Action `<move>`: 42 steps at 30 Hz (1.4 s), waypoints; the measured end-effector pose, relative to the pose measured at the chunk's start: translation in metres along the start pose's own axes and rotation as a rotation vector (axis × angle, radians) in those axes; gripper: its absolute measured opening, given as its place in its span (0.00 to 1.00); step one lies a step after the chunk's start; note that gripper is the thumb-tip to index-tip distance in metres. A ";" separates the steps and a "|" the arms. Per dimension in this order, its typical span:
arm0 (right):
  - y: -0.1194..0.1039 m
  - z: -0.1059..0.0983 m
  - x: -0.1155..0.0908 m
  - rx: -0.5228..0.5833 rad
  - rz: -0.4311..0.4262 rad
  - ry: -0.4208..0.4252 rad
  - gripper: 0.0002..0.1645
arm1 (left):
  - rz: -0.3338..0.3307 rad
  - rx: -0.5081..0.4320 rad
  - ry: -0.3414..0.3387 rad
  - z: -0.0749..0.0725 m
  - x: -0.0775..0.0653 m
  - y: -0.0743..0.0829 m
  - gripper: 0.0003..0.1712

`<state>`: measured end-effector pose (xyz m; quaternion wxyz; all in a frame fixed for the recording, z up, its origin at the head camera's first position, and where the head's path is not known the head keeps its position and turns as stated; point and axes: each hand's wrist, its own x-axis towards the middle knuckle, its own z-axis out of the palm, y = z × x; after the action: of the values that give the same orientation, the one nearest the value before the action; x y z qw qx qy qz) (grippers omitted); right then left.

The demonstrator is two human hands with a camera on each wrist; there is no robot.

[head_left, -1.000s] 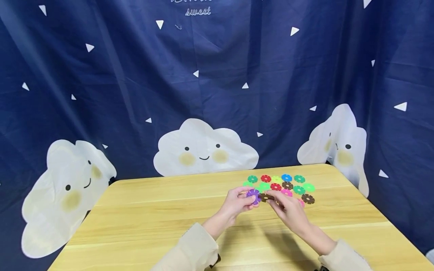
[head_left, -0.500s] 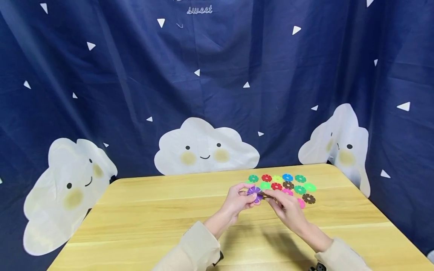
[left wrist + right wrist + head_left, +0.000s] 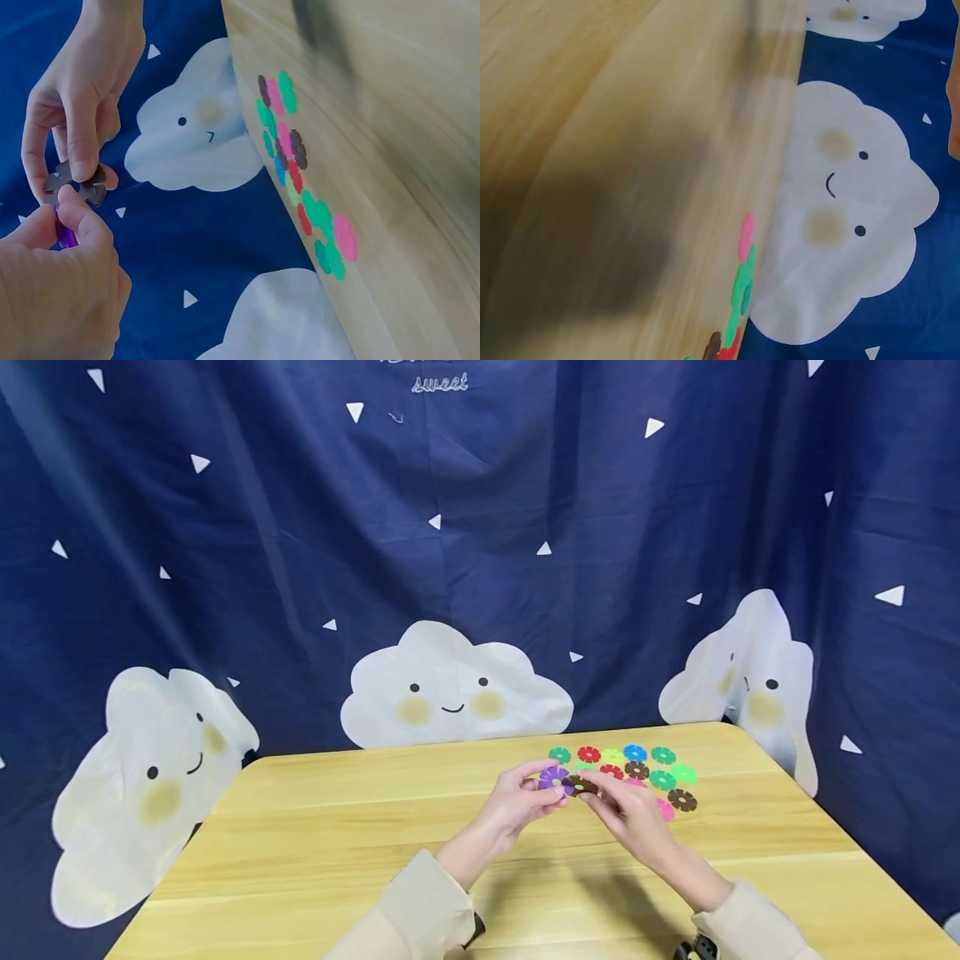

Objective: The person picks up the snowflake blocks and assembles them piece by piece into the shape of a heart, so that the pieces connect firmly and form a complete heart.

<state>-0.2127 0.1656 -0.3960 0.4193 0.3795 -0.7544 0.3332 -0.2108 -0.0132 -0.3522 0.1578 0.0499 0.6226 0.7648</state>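
Observation:
In the head view my left hand (image 3: 510,806) pinches a purple slotted snowflake disc (image 3: 553,778) between thumb and fingers. My right hand (image 3: 633,822) holds a brown slotted disc (image 3: 581,786) by its right side. The two discs meet at their edges, above the table. From the left wrist, the brown disc (image 3: 94,193) shows its notched rim under the right fingers, while the left fingertips cover much of the purple disc (image 3: 66,235). Whether their slots are interlocked I cannot tell. Only a sliver of a hand (image 3: 954,97) enters the right wrist view.
Several loose discs lie beyond and right of the hands on the wooden table (image 3: 337,827), among them a blue disc (image 3: 634,752), a brown disc (image 3: 682,800) and a light green disc (image 3: 683,774). A dark blue cloud-print curtain (image 3: 487,568) hangs behind the table.
The brown disc turned nearly edge-on against the purple disc, then tilted to show its face again. Both hands have shifted slightly left and up with the discs.

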 end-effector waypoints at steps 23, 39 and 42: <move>0.049 -0.038 -0.052 -0.231 0.661 -0.695 0.26 | 0.092 0.185 0.003 -0.009 0.000 -0.008 0.25; 0.062 -0.035 -0.062 -0.214 0.701 -0.659 0.18 | 0.117 0.239 -0.051 -0.007 -0.003 -0.014 0.22; 0.060 -0.031 -0.059 -0.228 0.622 -0.544 0.18 | 0.117 0.245 -0.047 -0.008 -0.003 -0.013 0.22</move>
<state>-0.2313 0.2380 -0.4457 0.1238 0.1592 -0.9481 0.2460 -0.2083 -0.0194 -0.3665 0.1203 0.1228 0.7037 0.6894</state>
